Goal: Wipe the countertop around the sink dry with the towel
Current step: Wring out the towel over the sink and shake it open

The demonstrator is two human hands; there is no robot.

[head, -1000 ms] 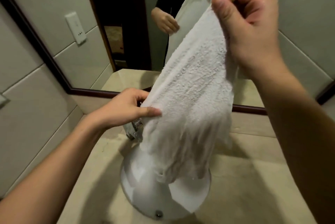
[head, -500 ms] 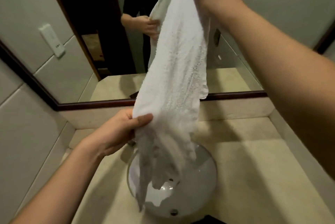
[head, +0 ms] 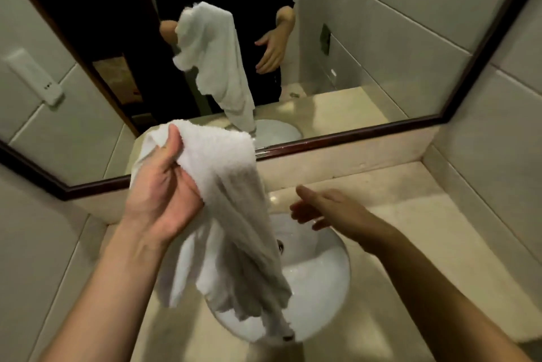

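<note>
Left hand [head: 159, 197] grips the bunched towel [head: 231, 215] above the sink [head: 319, 282], its tail hanging over it — likely gathering a wiping pad — while right hand [head: 325, 209] hovers over the sink, fingers straight, empty.

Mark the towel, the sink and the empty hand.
towel [head: 223, 162]: head view, on the bunched upper fold beside the thumb.
sink [head: 318, 276]: head view, on the bare white bowl right of the hanging towel.
right hand [head: 328, 209]: head view, on the middle of the open hand.

towel [head: 225, 182] hides the left half of the sink [head: 322, 276].
</note>
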